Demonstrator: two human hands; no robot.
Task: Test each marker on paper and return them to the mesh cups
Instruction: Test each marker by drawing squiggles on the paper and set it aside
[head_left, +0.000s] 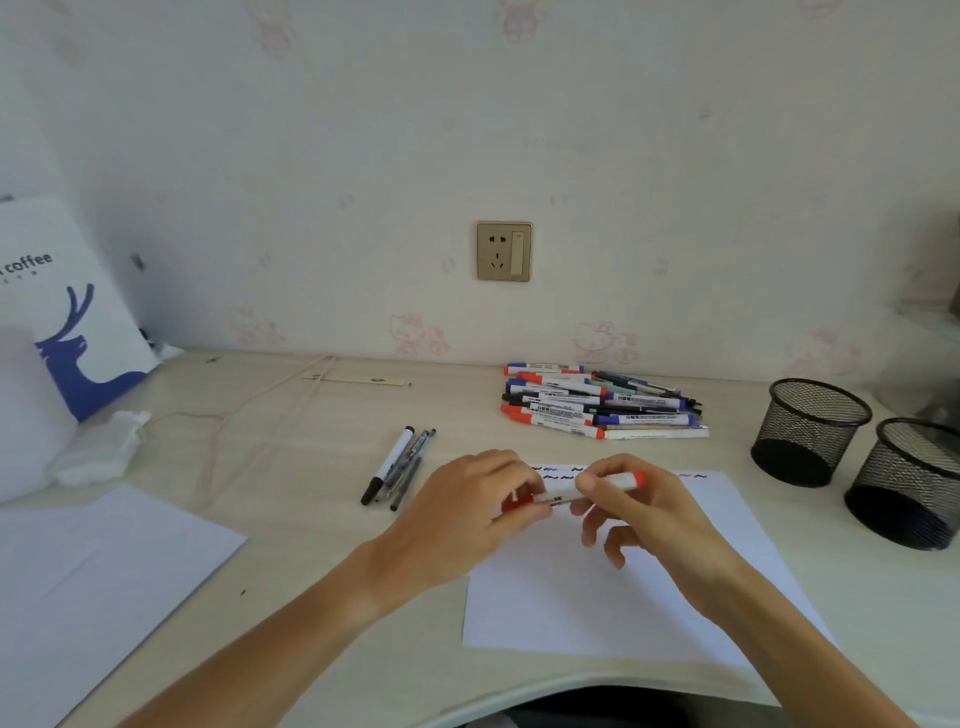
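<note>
Red-capped marker (587, 488): light, stiff plastic, prob. slick. Left hand (467, 512) pinches cap end, right hand (631, 501) grips barrel w/ curled fingers.

Pale wallpaper (363, 156) with faint pink cartoon-cat prints. Gold wall socket (504, 252) mid-wall, just above light wood-grain desk (291, 415). White deer-print bag (67, 312) far left of socket. Soft, even lighting.

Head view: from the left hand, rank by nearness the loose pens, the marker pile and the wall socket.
From the left hand:
1. Loose pens, just left of it on the desk.
2. Marker pile, farther back and right.
3. Wall socket, on the wall behind.
</note>
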